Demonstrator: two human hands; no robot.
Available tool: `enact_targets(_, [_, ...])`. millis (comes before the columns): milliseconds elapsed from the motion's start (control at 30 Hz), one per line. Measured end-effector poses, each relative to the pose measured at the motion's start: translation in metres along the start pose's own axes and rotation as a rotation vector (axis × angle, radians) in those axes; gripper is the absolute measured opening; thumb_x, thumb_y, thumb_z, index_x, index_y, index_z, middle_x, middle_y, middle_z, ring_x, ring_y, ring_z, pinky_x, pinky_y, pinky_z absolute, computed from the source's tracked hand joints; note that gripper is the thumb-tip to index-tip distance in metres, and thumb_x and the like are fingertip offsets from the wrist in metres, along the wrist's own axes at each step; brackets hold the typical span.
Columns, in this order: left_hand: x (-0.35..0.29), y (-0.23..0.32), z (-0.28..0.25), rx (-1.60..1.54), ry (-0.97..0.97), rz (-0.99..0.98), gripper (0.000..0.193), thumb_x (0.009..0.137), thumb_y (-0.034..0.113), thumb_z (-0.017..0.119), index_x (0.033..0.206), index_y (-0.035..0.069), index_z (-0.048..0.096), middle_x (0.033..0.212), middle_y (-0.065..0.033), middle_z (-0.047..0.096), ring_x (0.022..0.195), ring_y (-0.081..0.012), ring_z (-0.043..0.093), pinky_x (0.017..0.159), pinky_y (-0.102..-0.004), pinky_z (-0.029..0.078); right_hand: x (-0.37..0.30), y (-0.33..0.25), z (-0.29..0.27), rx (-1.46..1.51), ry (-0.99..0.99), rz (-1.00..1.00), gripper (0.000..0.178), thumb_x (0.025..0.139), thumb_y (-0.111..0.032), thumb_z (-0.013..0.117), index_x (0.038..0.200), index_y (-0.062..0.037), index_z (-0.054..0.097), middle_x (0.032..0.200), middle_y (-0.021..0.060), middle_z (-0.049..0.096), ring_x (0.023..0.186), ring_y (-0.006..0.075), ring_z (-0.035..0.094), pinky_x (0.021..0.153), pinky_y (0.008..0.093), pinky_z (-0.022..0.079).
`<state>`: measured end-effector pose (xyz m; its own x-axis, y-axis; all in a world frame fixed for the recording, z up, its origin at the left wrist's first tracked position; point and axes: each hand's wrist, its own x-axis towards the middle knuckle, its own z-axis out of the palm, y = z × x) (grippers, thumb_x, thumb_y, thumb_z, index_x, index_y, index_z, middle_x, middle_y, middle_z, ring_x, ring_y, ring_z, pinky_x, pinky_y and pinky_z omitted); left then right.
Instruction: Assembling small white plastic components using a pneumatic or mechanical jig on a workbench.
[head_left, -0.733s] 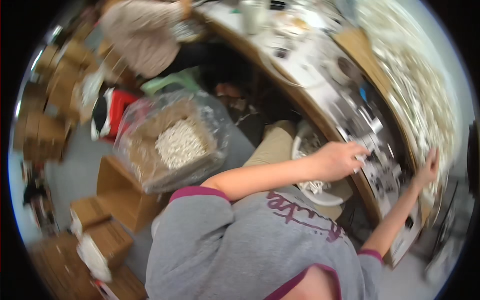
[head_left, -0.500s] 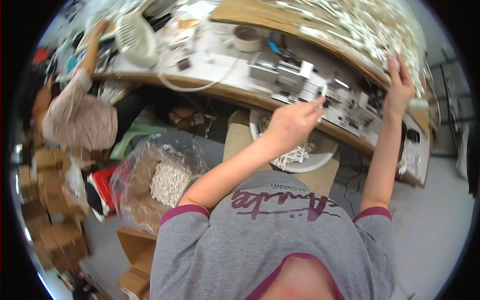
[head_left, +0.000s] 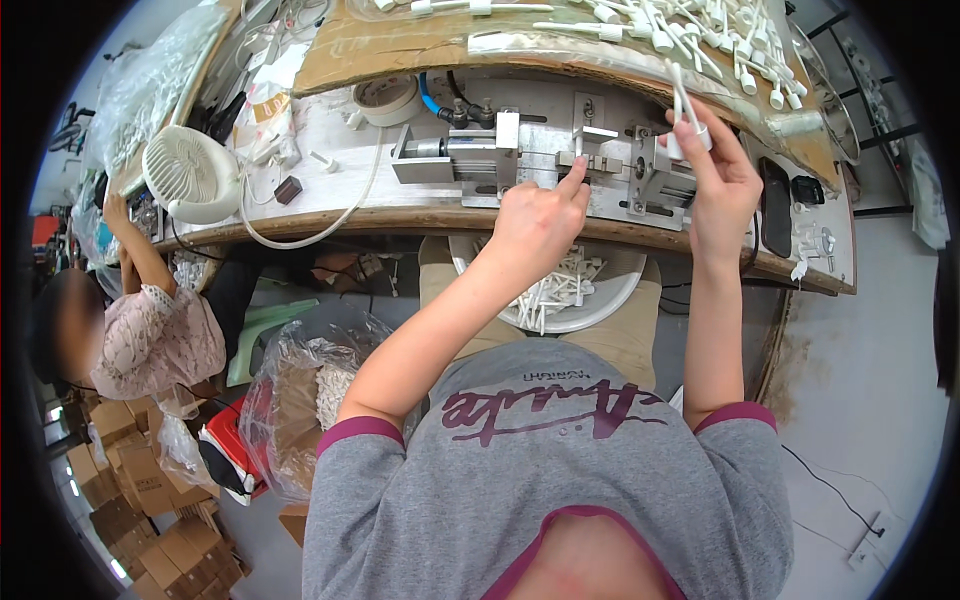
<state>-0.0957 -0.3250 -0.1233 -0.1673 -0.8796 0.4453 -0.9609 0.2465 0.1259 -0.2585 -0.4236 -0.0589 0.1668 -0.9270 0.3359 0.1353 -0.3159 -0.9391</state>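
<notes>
My left hand [head_left: 540,222] is at the metal clamping fixture [head_left: 603,163] on the bench, fingers curled and index finger stretched to its small middle block. A white plastic stick [head_left: 579,141] stands at that fingertip, seemingly pinched there; the thumb is hidden. To the right, my right hand [head_left: 725,190] is closed on a white capped stick [head_left: 682,100], raised upright above the fixture's right end. A metal air cylinder [head_left: 470,157] with a blue hose lies left of the fixture. In my lap, a white basin [head_left: 632,292] holds many loose white sticks.
Cardboard [head_left: 400,42] at the back carries a heap of white capped sticks [head_left: 735,45]. A tape roll [head_left: 387,100] and white fan [head_left: 190,172] stand leftward; a black phone [head_left: 775,207] lies right. A co-worker [head_left: 160,330] sits at far left, beside a plastic-lined box [head_left: 290,410].
My right hand has come from the heap toward the fixture, now with a white capped stick. My left hand has brought its white stick to the fixture's middle. The head view has shifted.
</notes>
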Motion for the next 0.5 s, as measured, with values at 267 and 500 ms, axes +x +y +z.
enact_targets(267, [0.004,-0.002,-0.011,-0.083,-0.083,-0.039,0.025,0.076,0.013,0.071,0.100,0.006,0.069,0.123,-0.0107,0.066,0.059,-0.0247,0.067,0.059,-0.0329,0.055,-0.031,0.001,0.008,0.113,0.020,0.192,0.031,0.090,-0.006,0.069,0.118,0.0053,0.064,0.099,0.0116,0.071,0.082,0.0141,0.069,0.071,0.0239,0.052])
enact_targets(500, [0.019,0.021,-0.032,-0.500,0.350,-0.100,0.038,0.069,0.008,0.081,0.105,0.007,0.068,0.095,-0.0064,0.068,0.077,-0.0215,0.066,0.066,-0.0302,0.055,-0.063,0.014,0.022,0.150,-0.032,0.194,0.029,0.091,-0.002,0.066,0.119,0.0068,0.062,0.102,0.0108,0.069,0.087,0.0121,0.066,0.077,0.0238,0.053])
